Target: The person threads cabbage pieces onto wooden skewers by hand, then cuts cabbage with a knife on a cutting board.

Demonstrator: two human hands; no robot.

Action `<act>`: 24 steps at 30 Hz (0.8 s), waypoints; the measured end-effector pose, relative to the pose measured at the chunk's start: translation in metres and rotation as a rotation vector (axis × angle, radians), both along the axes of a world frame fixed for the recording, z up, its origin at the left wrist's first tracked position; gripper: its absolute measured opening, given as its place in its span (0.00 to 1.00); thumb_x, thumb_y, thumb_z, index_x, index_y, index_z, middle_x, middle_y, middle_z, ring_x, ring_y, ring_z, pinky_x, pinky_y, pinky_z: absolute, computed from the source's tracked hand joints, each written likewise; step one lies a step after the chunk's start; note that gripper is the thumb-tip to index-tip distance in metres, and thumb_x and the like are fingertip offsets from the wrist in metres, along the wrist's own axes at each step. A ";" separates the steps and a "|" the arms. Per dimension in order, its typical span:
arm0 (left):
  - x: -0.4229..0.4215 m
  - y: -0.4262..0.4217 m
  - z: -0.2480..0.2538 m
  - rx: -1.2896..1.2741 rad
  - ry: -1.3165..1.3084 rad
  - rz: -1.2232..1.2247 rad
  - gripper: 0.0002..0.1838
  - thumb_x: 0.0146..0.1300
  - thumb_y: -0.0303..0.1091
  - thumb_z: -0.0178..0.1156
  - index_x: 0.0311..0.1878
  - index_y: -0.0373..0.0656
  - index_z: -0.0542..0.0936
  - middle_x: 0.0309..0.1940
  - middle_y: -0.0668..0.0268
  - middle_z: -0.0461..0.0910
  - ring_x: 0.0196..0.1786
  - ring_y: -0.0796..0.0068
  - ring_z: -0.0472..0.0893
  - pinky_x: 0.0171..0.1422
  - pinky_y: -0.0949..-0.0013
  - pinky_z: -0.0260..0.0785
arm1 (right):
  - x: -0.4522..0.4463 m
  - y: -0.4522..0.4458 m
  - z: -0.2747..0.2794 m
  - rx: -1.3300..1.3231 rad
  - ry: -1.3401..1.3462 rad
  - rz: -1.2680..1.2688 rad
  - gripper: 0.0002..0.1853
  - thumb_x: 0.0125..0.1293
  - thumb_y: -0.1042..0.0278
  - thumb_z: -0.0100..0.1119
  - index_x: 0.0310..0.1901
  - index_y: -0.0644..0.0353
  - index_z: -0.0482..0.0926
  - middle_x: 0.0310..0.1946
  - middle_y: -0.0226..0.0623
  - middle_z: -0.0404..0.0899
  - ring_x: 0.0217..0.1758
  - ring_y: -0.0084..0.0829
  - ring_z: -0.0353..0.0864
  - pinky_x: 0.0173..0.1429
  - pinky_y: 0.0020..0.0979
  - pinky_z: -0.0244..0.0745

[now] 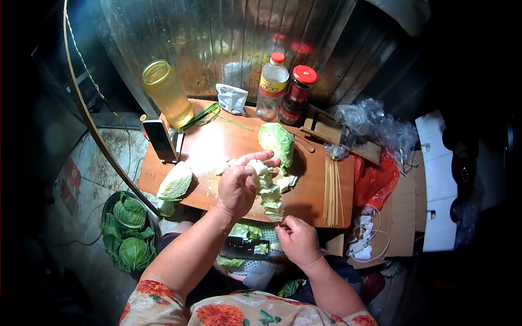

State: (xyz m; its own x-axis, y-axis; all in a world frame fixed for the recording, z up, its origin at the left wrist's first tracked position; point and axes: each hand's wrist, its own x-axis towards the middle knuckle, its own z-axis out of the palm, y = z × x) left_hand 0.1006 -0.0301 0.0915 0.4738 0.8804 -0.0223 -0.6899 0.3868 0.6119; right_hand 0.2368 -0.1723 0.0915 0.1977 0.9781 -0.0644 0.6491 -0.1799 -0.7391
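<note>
Pieces of cut pale green cabbage (pixel 270 196) hang in a column between my two hands, threaded on a thin stick that they mostly hide. My left hand (pixel 239 185) has its fingers curled around the uppermost pieces. At the lower end, my right hand (pixel 297 239) is closed in a pinch on the stick. Behind my left fingers stands a cut cabbage chunk (pixel 276 140), and some loose cabbage pieces (pixel 287 183) lie near it. Beneath my hands, a dark flat blade (pixel 239 248) and cabbage leaves (pixel 246 232) rest below the table edge.
On the wooden table (pixel 217 141) are a cut cabbage (pixel 175 182), propped phone (pixel 160 140), jar of yellow liquid (pixel 167 95), bottle (pixel 272 87), red-lidded jar (pixel 300 84) and bamboo sticks (pixel 330 193). Whole cabbages (pixel 133 233) fill a tub at left. Plastic bags (pixel 372 122) lie right.
</note>
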 end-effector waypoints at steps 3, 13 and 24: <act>0.000 0.002 -0.006 0.009 0.071 0.049 0.27 0.64 0.38 0.46 0.63 0.31 0.67 0.58 0.54 0.72 0.61 0.61 0.75 0.64 0.62 0.67 | 0.002 0.000 0.000 0.041 -0.020 0.006 0.05 0.57 0.72 0.62 0.33 0.61 0.77 0.29 0.43 0.80 0.34 0.45 0.81 0.38 0.38 0.76; 0.000 0.012 -0.017 -0.310 0.413 0.138 0.23 0.66 0.42 0.51 0.59 0.36 0.71 0.52 0.56 0.75 0.47 0.64 0.81 0.49 0.63 0.76 | 0.040 0.016 -0.027 -0.231 0.454 -0.243 0.08 0.64 0.77 0.54 0.44 0.67 0.77 0.28 0.30 0.77 0.26 0.17 0.75 0.27 0.20 0.74; -0.006 0.011 -0.015 -0.263 0.486 0.047 0.12 0.64 0.30 0.51 0.49 0.37 0.73 0.42 0.61 0.76 0.35 0.71 0.83 0.34 0.69 0.78 | 0.122 0.034 -0.126 -0.412 0.273 -0.483 0.03 0.64 0.76 0.53 0.35 0.61 0.77 0.22 0.28 0.75 0.19 0.21 0.73 0.22 0.25 0.70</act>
